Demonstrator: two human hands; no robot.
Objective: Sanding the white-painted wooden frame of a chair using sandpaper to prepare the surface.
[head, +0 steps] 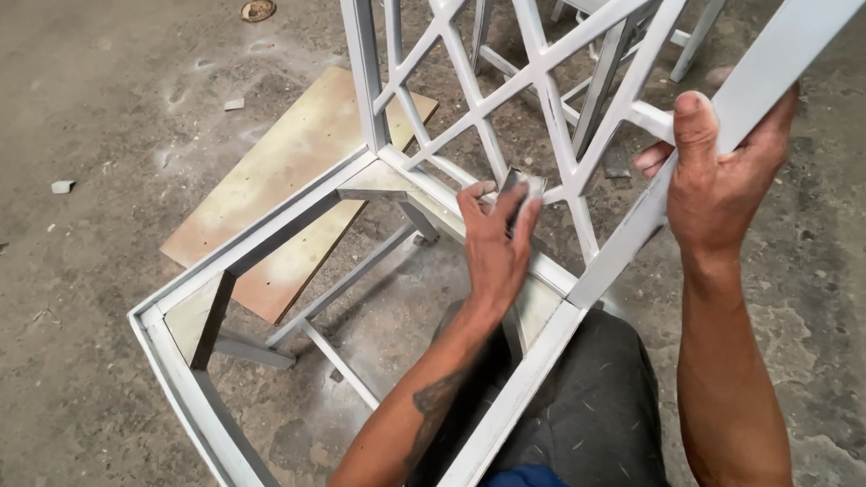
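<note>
Head view: both hands on white chair frame

Left hand (496, 238) closed on a small grey sanding pad (520, 186), pressed against the lattice back just above its fingertips. Right hand (719, 171) wrapped tight around the chair frame (252, 239) back post. Plywood board (288, 172) on the floor, beyond the left hand.

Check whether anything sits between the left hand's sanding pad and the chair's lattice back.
Nothing visible does. The left hand presses the grey sanding pad straight onto a lattice bar of the white chair frame; the right hand grips the side rail.
</note>
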